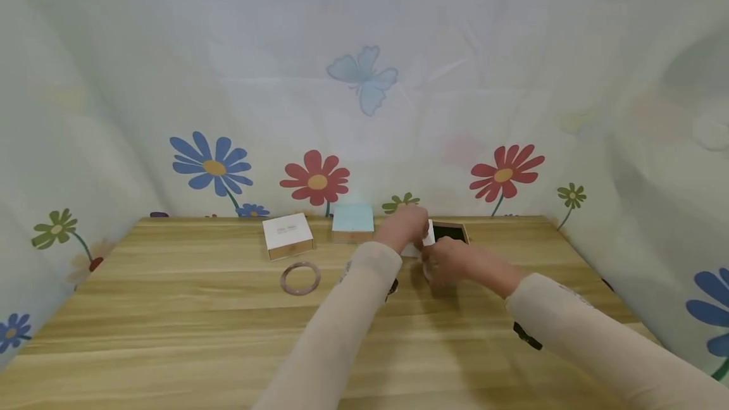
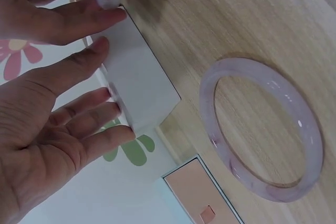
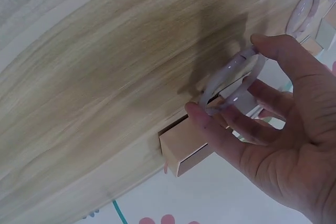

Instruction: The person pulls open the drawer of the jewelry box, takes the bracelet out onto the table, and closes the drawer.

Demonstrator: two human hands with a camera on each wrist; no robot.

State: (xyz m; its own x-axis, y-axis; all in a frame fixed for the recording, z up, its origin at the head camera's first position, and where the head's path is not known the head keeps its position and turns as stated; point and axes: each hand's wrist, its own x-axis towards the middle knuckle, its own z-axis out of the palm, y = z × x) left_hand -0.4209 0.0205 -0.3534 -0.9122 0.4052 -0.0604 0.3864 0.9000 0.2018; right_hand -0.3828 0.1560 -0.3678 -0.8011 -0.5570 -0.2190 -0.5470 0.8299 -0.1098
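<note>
My right hand (image 1: 450,261) pinches a pale lilac bangle (image 3: 226,80) between thumb and fingertips, in front of a partly pulled-out box drawer. That brown drawer (image 3: 184,140) has a dark inside in the head view. My left hand (image 2: 58,114) holds the white box sleeve (image 2: 139,72), thumb on one side and fingers on the other. Another bangle (image 2: 262,129) lies flat on the table near the left hand. Further left in the head view lies one more bangle (image 1: 300,278). My hands hide much of the box in the head view.
A white box (image 1: 287,233) and a light blue box (image 1: 353,219) stand along the back of the wooden table (image 1: 199,309). Behind them hangs a flowered cloth (image 1: 273,100), which also runs along both sides.
</note>
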